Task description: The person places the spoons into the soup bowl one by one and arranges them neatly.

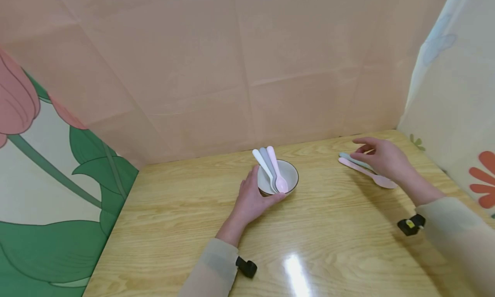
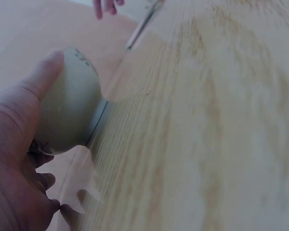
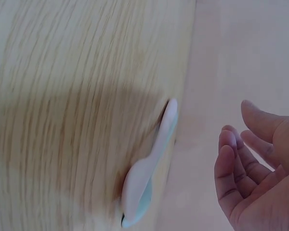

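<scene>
A small white bowl (image 1: 288, 173) with a dark rim stands mid-table, holding three spoons: white, grey-blue and pink (image 1: 279, 176). My left hand (image 1: 253, 198) grips the bowl's near side, thumb and fingers curled round it; the left wrist view shows the bowl's outer wall (image 2: 70, 106) against my palm (image 2: 14, 144). On the right, a pink spoon (image 1: 367, 172) and a pale green spoon (image 1: 349, 158) lie side by side on the table. My right hand (image 1: 380, 157) hovers just over them with fingers relaxed and empty; the right wrist view shows the spoons (image 3: 149, 168) beside my fingers (image 3: 241, 168).
The wooden table (image 1: 328, 237) is boxed in by a pink backdrop behind, a floral panel (image 1: 46, 181) on the left and a pale floral curtain (image 1: 460, 108) on the right. Light glares off the near tabletop.
</scene>
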A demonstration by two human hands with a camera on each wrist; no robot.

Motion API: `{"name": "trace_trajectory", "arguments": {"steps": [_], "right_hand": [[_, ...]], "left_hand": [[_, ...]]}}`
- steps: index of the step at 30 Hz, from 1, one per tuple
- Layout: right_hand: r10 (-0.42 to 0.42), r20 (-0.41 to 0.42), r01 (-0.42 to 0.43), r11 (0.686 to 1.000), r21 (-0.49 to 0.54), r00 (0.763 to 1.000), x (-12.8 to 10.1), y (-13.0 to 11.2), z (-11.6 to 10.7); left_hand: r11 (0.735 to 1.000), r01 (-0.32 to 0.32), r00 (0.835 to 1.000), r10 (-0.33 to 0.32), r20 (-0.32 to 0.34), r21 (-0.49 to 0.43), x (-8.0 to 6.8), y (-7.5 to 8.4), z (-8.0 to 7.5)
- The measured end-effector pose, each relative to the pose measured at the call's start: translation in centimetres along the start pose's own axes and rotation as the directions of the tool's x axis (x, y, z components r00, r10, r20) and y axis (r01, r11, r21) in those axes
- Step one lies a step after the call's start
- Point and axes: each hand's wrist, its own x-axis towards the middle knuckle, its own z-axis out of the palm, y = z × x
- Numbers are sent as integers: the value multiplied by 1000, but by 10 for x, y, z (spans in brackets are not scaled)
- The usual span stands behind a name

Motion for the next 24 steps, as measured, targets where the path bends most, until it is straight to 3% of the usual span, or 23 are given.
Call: {"name": "trace_trajectory", "arguments": {"steps": [24], "right_hand": [[23,26,-22,1000,-20,999,4,35,-1]], "left_hand": [[1000,-29,999,29,-19,-2,-3,6,-2]]}}
